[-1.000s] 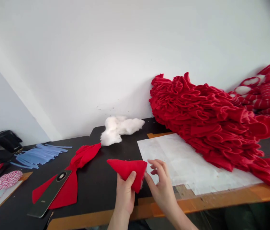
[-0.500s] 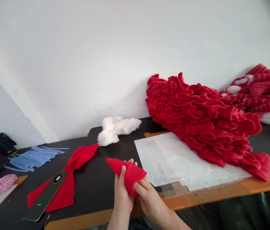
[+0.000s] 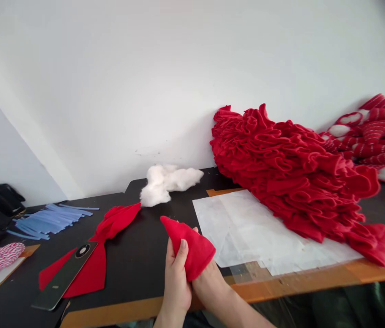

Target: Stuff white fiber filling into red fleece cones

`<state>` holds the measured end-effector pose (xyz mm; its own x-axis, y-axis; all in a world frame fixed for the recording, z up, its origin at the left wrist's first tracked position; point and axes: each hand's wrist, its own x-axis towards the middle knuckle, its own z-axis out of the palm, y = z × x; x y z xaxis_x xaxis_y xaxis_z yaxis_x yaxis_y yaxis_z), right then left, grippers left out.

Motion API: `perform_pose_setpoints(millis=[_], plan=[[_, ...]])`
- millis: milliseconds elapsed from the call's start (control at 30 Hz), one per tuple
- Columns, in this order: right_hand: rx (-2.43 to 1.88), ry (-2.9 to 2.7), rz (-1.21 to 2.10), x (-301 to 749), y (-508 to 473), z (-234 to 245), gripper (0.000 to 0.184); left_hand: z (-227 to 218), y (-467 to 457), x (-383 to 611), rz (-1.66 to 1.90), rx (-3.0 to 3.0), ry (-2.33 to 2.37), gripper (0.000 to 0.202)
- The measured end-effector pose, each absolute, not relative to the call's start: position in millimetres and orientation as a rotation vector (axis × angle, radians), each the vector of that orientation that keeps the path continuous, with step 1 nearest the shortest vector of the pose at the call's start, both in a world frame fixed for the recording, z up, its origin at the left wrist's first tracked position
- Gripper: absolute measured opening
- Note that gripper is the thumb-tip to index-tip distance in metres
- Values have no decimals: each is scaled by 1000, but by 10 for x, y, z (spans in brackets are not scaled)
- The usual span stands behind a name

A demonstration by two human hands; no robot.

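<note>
A small red felt cone (image 3: 192,249) is between my two hands, over the table's front edge, its tip pointing up and to the left. My left hand (image 3: 177,273) is closed around the cone's left side, thumb laid across the front. From below right, my right hand (image 3: 209,284) reaches into the cone's open end; its fingers are hidden inside the fabric, so whether they grip anything cannot be seen. Beyond the hands lies a clump of white stuffing (image 3: 168,182).
A large pile of red felt pieces (image 3: 291,173) rests partly on a white sheet (image 3: 233,223). Striped red rolls (image 3: 383,132) lie behind it. Leftward are red cloth (image 3: 110,228) under a phone (image 3: 66,275), blue strips (image 3: 49,222) and red-white twine (image 3: 4,256).
My right hand has gone deeper into the cone, hiding its fingers. The cone has opened out and shifted slightly right, and its rim now covers the hand.
</note>
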<state>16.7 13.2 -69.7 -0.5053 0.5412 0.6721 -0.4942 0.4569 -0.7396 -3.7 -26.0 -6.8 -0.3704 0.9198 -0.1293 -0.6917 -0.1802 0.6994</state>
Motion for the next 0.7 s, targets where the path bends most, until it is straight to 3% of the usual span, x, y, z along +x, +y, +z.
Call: perform_pose_setpoints(millis=[167,500,700], plan=[[-245,-1395,1146,-179,-8,-806,49,-93,-237,-79,1799,288,796,57],[-518,-2108,455,855,101,-657,56,-123,-208,-166,1793,236,779,51],[-703,-1875,390,857,-8,-427,39,-128,-218,-104,1758,177,732,48]])
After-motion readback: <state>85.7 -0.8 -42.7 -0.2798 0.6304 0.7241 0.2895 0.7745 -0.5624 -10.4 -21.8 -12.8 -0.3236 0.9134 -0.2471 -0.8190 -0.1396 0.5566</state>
